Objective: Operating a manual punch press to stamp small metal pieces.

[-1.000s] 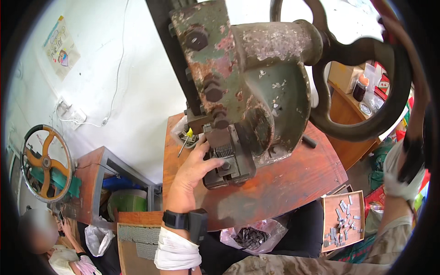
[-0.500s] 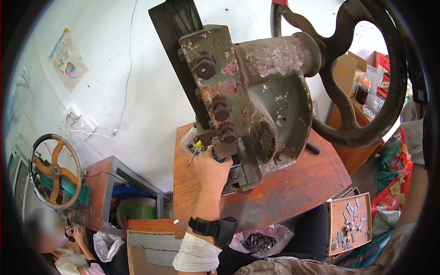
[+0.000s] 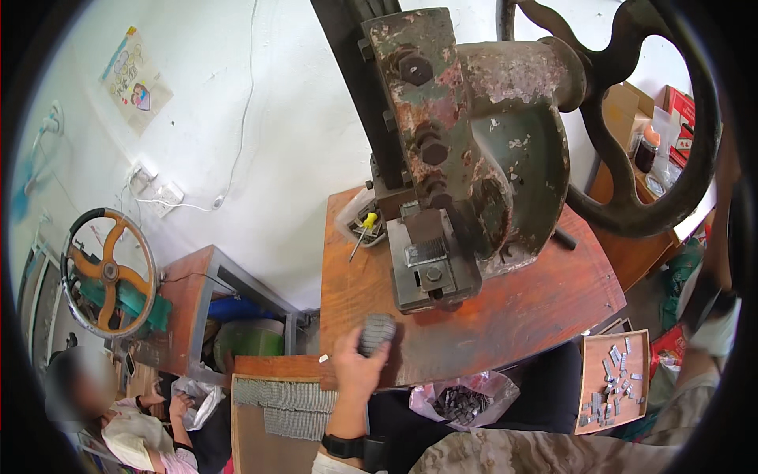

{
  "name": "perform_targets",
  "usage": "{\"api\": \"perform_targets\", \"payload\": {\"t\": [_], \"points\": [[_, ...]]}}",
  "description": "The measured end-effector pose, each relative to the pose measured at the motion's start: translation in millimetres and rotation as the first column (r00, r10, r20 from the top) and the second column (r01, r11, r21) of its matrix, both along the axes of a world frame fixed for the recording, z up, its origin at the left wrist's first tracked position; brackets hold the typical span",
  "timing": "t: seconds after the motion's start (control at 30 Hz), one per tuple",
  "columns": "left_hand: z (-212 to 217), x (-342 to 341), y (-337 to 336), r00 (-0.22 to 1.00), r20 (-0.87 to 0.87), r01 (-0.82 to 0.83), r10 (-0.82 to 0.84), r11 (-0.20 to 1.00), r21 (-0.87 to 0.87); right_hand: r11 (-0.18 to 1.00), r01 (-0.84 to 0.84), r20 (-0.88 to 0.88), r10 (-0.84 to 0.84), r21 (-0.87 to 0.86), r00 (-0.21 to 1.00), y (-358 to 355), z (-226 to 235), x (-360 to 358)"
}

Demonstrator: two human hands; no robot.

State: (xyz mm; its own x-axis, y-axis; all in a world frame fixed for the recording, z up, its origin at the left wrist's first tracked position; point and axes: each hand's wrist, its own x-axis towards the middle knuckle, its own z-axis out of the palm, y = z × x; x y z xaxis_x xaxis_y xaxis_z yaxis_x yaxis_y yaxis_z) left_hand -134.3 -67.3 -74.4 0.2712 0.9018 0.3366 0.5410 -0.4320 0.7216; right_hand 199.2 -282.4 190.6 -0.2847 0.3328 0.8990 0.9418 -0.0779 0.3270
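Worn wooden bench, left hand holding ridged grey metal stack

Workshop: rusty flywheel press, wooden workbench

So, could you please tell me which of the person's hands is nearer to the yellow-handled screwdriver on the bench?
The left hand, holding a grey ridged stack, is below the screwdriver at the bench's near edge. The right hand is far off by the flywheel.

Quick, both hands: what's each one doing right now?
Left hand: closed around a small stack of grey metal pieces at the wooden bench edge.
Right hand: hidden at the picture's right rim; only the forearm shows, so its state cannot be told.
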Motion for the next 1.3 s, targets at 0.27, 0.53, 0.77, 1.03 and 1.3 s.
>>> {"api": "perform_targets", "payload": {"t": [0.27,0.53,0.77,1.03,1.3], "points": [[3.8,22.7,-22.9,0.840,-0.541,0.136,0.039,0.950,0.280,0.874,-0.363,-0.600,0.108,-0.323,0.793,29.3,-222.7,-19.0],[-4.3,39.3,-11.1,0.930,-0.362,0.049,0.068,0.951,0.306,0.895,-0.288,-0.764,-0.084,-0.340,0.640,31.8,-280.3,-8.1],[30.6,-2.3,-33.1,0.251,0.891,0.734,0.379,0.526,-0.431,0.901,-0.259,-0.758,-0.106,-0.347,0.644,35.6,-272.2,-17.5],[15.9,-7.4,-59.2,0.178,0.875,0.828,0.450,0.411,-0.380,0.886,-0.270,-0.729,-0.103,-0.376,0.677,34.7,-274.0,-16.1],[-29.0,-19.4,-98.8,0.350,0.774,0.824,0.527,0.220,-0.523,0.875,-0.239,-0.693,-0.140,-0.421,0.707,34.5,-277.4,-16.9]]}}
